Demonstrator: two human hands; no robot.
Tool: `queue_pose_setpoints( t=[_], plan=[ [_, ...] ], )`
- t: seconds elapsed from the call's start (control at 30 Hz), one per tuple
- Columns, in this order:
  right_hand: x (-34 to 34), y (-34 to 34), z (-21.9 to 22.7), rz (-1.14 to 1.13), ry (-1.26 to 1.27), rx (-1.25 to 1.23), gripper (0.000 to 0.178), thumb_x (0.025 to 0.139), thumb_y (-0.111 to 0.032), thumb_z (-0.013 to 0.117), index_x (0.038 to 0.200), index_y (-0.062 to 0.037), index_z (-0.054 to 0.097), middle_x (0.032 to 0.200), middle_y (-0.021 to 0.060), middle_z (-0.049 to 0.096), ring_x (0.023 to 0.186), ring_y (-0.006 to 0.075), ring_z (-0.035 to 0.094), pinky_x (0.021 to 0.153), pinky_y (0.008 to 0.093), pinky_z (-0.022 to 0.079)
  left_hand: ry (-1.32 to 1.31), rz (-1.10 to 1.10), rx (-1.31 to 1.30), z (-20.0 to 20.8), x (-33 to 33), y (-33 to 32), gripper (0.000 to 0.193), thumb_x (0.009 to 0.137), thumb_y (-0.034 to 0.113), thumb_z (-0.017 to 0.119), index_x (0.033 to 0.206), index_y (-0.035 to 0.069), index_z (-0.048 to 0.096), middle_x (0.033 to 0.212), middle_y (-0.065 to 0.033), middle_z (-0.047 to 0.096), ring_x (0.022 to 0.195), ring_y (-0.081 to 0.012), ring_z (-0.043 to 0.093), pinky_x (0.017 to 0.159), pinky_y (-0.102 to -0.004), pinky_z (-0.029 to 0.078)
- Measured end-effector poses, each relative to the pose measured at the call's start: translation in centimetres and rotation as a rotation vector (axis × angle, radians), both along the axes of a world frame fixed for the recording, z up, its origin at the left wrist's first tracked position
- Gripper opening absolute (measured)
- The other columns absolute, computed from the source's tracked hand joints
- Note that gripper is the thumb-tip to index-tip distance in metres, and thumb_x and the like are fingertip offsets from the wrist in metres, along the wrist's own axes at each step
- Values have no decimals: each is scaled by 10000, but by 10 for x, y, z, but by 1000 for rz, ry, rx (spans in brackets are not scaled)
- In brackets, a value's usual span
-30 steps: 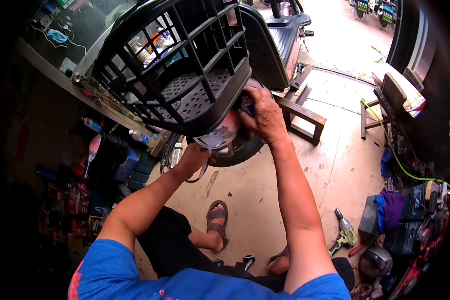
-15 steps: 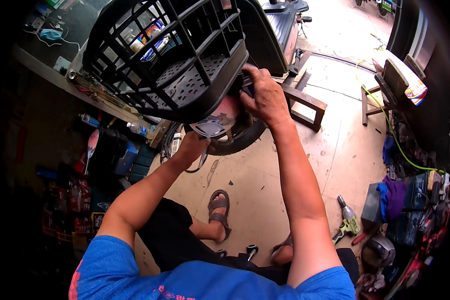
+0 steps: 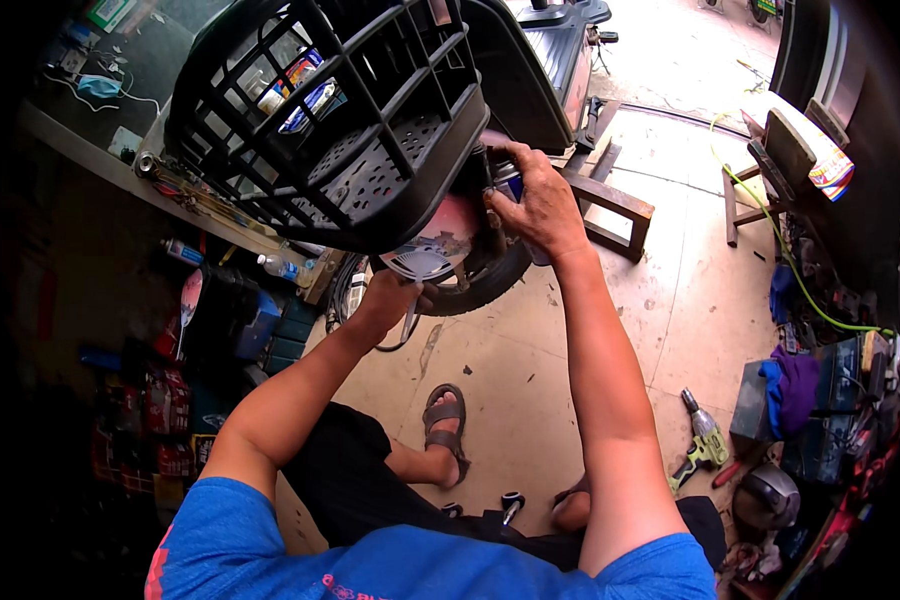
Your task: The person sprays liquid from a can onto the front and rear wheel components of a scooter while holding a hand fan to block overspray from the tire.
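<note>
My left hand (image 3: 382, 305) is closed round the thin handle of a plastic hand fan (image 3: 419, 264) with pale grey ribs, held under the front basket beside the wheel. My right hand (image 3: 540, 200) wraps round a blue and silver can (image 3: 508, 180), seemingly a spray can, just right of the basket; my fingers hide much of it. The black slatted basket (image 3: 400, 185) with a perforated floor fills the upper middle. Below and behind it shows the front wheel's black tire (image 3: 485, 288). The vehicle's dark front panel (image 3: 525, 75) rises behind.
A wooden stool (image 3: 615, 215) stands behind my right hand. On the floor at right lie a green cordless power tool (image 3: 705, 440) and toolboxes (image 3: 820, 420) topped by a purple cloth (image 3: 795, 390). A green hose (image 3: 785, 255) runs along the right. A glass counter (image 3: 100, 150) borders the left.
My right hand and the can have shifted slightly down and to the right, showing more of the can. My left hand stays closed on the fan, almost unmoved. The whole view has shifted slightly.
</note>
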State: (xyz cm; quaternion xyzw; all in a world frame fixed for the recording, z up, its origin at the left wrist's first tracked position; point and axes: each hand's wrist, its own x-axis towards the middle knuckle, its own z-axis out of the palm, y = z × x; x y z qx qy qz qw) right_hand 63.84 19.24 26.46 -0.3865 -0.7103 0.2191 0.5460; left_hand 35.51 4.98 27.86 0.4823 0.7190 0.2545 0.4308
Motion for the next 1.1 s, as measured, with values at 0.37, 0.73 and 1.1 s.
queue_pose_setpoints(
  t=[0.37, 0.73, 1.1],
  plan=[
    [10, 11, -9, 80, 115, -90, 637, 857, -250, 794, 1448, -134, 587, 1300, 207, 688, 1196, 421, 699, 1070, 472, 558, 5, -3, -13, 9, 10, -5, 197, 1092, 35, 584, 1180, -58, 734, 1090, -130, 807, 891, -178, 766, 815, -354, 606],
    [21, 28, 6, 190, 80, -119, 626, 858, -245, 797, 1440, -122, 601, 1337, 211, 704, 1230, 404, 699, 1106, 451, 544, -45, 24, 5, 7, 13, -5, 197, 1101, 22, 567, 1213, -48, 713, 1095, -126, 800, 880, -173, 758, 796, -333, 595],
    [25, 53, 4, 324, -39, -141, 621, 834, -282, 788, 1406, -115, 612, 1261, 241, 729, 1174, 412, 718, 1066, 458, 558, -5, -2, 15, 0, 5, -3, 212, 1105, 31, 545, 1218, -49, 706, 1111, -122, 794, 900, -176, 756, 819, -352, 602]
  ],
)
